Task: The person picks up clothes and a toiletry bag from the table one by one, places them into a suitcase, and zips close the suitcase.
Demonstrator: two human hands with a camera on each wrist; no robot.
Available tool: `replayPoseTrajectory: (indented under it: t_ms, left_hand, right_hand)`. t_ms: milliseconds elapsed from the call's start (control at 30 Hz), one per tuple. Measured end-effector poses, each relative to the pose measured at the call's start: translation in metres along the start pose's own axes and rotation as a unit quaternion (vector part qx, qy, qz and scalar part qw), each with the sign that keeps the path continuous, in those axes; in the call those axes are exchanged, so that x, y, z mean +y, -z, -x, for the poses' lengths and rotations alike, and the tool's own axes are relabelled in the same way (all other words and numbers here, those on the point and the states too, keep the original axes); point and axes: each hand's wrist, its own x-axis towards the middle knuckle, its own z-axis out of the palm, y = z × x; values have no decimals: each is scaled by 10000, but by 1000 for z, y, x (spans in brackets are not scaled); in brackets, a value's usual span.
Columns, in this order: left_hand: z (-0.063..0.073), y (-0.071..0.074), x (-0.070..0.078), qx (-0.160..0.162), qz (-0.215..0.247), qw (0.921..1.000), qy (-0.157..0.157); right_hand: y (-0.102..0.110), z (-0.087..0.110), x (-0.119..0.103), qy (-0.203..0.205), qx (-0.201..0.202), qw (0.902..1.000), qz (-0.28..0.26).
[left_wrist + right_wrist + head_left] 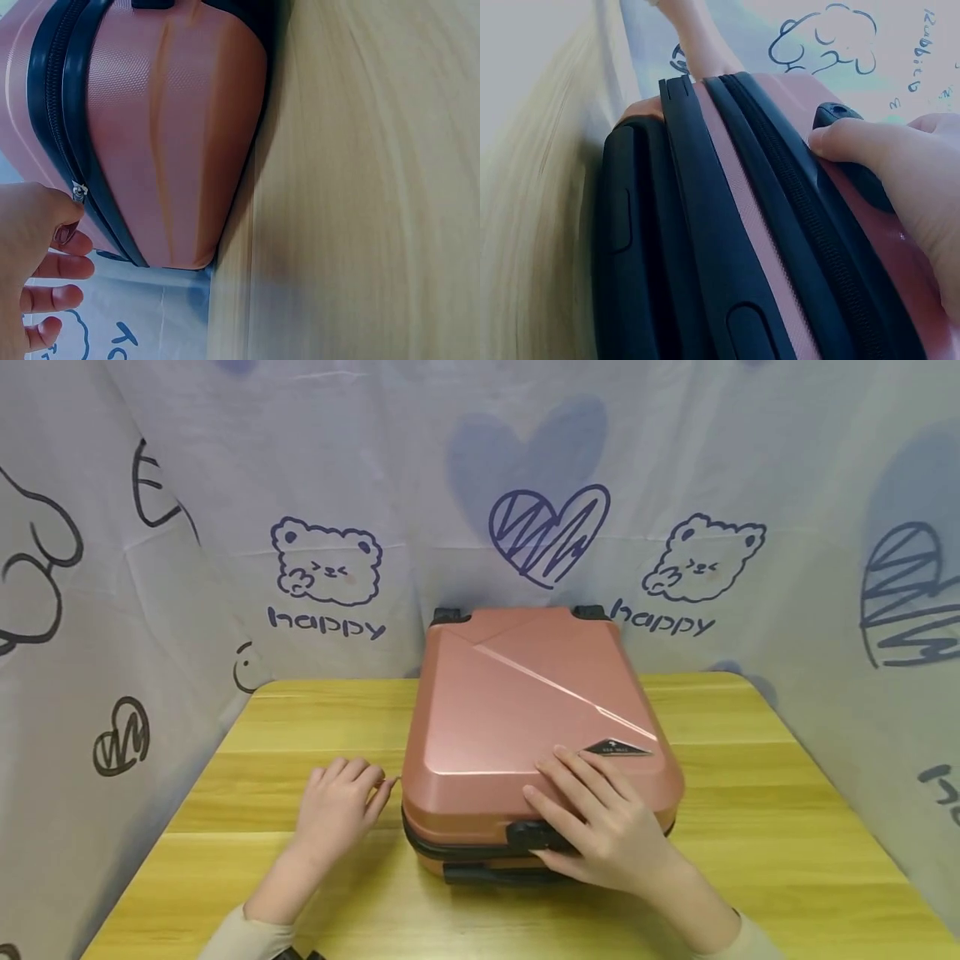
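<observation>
A pink hard-shell suitcase [517,693] lies flat on the table, its black zipper [56,75] running round the side. My left hand [337,802] is at the suitcase's left side. Its thumb and forefinger pinch the zipper pull [66,231], which hangs from a silver slider [79,192]; the other fingers are off the case. My right hand [600,827] rests on the front edge of the lid, fingers stretched over the top beside the small black badge [617,747]. Its thumb touches the black lock [855,161] on the front face.
Below the lock is a black handle [495,875] on the case's front. Black wheels [450,615] stick out at the far end, close to a printed cloth [420,468] hung behind the wooden table [285,727]. Cloth also lines both sides.
</observation>
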Motion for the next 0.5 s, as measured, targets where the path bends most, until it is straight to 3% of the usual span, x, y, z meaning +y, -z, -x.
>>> replayPoseTrajectory:
  t_ms: [300,500]
  left_hand:
    - [-3,0,4,-37,-177,9998,104]
    - [-9,-7,12,-285,-332,9979,476]
  right_hand:
    - [4,1,-6,-888,-1190,9889,-88]
    - [3,0,-7,-884,-1286,9877,-16]
